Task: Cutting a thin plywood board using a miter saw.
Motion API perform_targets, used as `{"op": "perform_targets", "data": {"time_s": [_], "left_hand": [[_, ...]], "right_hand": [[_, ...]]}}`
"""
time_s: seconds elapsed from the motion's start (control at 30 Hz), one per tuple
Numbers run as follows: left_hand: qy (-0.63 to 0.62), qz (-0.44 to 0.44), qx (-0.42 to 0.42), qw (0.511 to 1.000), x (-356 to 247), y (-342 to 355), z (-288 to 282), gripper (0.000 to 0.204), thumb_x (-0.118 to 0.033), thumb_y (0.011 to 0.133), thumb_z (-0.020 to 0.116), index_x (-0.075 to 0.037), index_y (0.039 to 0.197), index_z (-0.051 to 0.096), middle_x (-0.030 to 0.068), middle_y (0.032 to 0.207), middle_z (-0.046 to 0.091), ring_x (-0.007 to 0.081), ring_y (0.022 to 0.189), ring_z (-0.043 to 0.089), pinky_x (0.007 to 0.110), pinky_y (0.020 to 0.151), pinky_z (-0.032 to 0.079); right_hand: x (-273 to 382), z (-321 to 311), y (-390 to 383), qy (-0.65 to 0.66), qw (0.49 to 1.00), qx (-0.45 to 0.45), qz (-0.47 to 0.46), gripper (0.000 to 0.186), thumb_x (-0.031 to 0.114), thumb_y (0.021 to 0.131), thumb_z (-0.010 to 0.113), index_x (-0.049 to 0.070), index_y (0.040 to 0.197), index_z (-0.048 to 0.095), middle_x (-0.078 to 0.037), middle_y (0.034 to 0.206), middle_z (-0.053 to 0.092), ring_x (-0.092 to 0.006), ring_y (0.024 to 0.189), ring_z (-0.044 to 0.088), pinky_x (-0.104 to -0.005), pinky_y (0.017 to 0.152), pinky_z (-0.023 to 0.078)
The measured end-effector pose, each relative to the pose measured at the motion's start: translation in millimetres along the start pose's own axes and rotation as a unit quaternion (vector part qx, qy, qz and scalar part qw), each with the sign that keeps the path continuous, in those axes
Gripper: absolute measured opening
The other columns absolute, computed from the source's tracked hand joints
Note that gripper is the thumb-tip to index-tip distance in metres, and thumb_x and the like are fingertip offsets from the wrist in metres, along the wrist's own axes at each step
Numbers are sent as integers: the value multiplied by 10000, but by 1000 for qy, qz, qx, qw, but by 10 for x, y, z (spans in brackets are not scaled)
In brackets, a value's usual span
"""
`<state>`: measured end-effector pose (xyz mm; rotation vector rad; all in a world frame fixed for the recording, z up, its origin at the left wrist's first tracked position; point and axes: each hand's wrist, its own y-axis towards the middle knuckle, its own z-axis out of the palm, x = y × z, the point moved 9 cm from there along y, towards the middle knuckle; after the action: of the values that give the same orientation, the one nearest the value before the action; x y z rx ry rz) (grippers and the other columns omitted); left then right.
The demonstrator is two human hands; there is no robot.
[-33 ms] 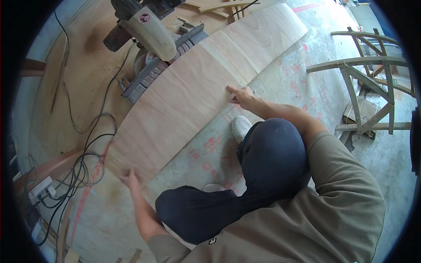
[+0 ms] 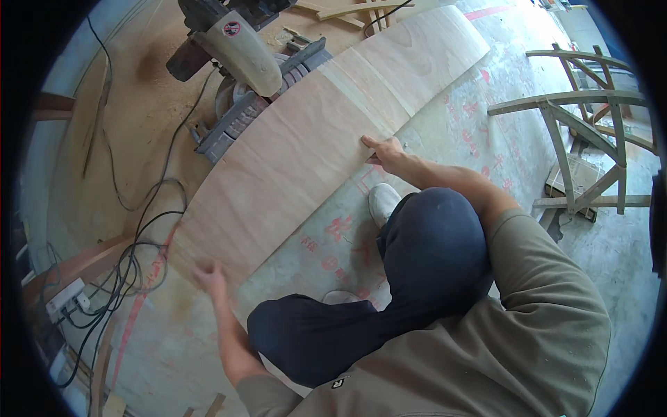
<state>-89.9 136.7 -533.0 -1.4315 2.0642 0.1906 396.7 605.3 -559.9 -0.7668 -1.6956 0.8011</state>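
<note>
A long, pale plywood sheet [image 2: 278,170] lies slantwise in front of me, from the lower left to the upper right. At its near long edge my right hand [image 2: 386,154] is closed on it, thumb on the top face and fingers curled at the edge. By the sheet's lower left end is my left hand [image 2: 212,279], its fingers smeared by motion; whether they grip the sheet is unclear. Just beyond the sheet stands a mitre saw [image 2: 243,59], its fence [image 2: 229,132] close to the far edge.
Black cables [image 2: 149,215] run at the left to a white power strip [image 2: 67,300]. Curved wooden frames [image 2: 583,104] stand on the right. Wood strips [image 2: 361,8] lie beyond the saw. A white shoe [image 2: 383,203] and my bent knee [image 2: 438,229] are near the sheet's edge.
My left hand has shifted slightly at the sheet's end, and its fingers are more blurred. My right hand, the sheet and the saw keep their places relative to each other.
</note>
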Motion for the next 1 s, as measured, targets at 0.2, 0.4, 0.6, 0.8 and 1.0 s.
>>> {"op": "perform_targets", "data": {"time_s": [0.2, 0.4, 0.6, 0.8, 1.0], "left_hand": [[245, 445, 336, 794, -2890, -1061, 892, 893, -303, 747, 804, -190, 1503, 344, 167, 1571, 277, 372, 1450, 252, 612, 1140, 237], [329, 411, 258, 810, -3285, -1296, 1706, 884, -387, 786, 764, -327, 1528, 286, 153, 1612, 168, 506, 1419, 217, 741, 1033, 296], [326, 426, 211, 817, -3286, -1340, 1791, 886, -342, 764, 773, -345, 1519, 309, 154, 1614, 162, 530, 1409, 224, 735, 1008, 339], [314, 402, 223, 831, -3098, -1273, 1566, 835, -314, 776, 764, -315, 1501, 348, 169, 1603, 185, 505, 1413, 234, 718, 1021, 340], [56, 251, 246, 935, -2886, -1892, 1647, 706, -359, 795, 770, -98, 1378, 470, 170, 1429, 454, 355, 1293, 448, 562, 996, 411]], "right_hand": [[74, -63, -31, -15, 1000, -12, -23, 505, 283, 774, 855, -112, 999, 635, -171, 973, 643, -265, 759, 652, -358, 595, 612], [32, -9, -46, -5, 1000, -6, -13, 516, 290, 780, 850, -113, 1021, 637, -175, 1009, 647, -262, 783, 663, -353, 600, 607], [107, -90, -136, -1, 1000, -9, -17, 481, 267, 791, 841, -108, 1018, 642, -179, 1013, 657, -267, 783, 668, -355, 593, 609], [27, 169, -337, -14, 999, 18, -49, 475, 314, 786, 843, -104, 933, 673, -151, 900, 656, -252, 708, 663, -355, 577, 603], [-398, 293, -375, -63, 998, 2, -9, 565, 365, 795, 827, -116, 1023, 636, -189, 926, 684, -263, 683, 689, -370, 577, 567]]}}
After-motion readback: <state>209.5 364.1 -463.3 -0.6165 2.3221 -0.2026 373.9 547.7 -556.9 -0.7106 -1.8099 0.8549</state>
